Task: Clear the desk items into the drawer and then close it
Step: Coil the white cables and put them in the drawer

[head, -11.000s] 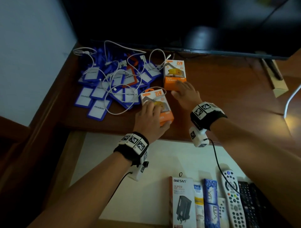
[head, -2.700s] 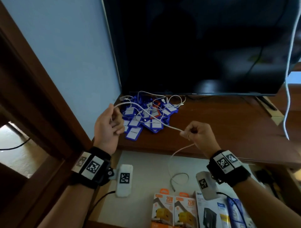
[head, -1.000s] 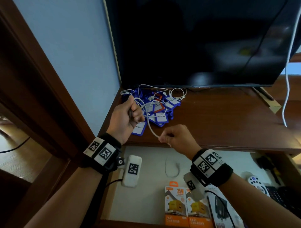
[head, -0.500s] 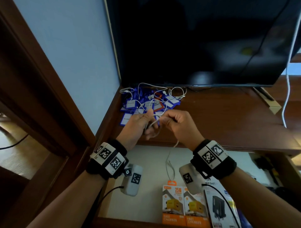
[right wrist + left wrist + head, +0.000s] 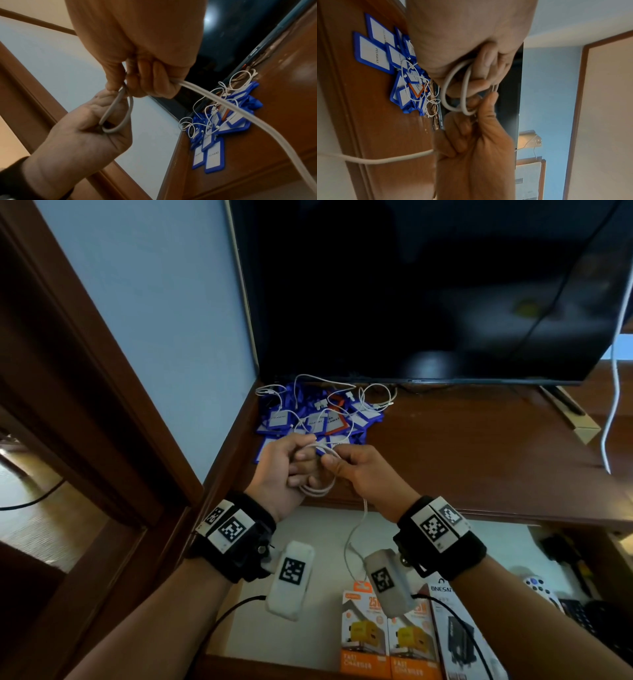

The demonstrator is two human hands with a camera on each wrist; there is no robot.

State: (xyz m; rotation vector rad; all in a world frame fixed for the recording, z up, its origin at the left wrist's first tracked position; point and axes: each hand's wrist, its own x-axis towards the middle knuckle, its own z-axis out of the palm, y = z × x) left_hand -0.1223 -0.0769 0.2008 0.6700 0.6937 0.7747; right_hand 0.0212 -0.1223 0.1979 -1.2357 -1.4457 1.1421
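Fingers [image 5: 301,455] of both hands grip (coiled) cable [image 5: 317,491].

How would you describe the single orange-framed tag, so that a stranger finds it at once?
Start at the black TV; below its left corner a pile of tags lies on the wooden desk. Near the middle, under loose white cables, one tag has an orange frame; the others are blue.

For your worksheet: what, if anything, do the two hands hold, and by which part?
Both hold one white cable: the left hand grips its coiled loops, the right hand pinches the strand beside the coil, the loose tail hanging down.
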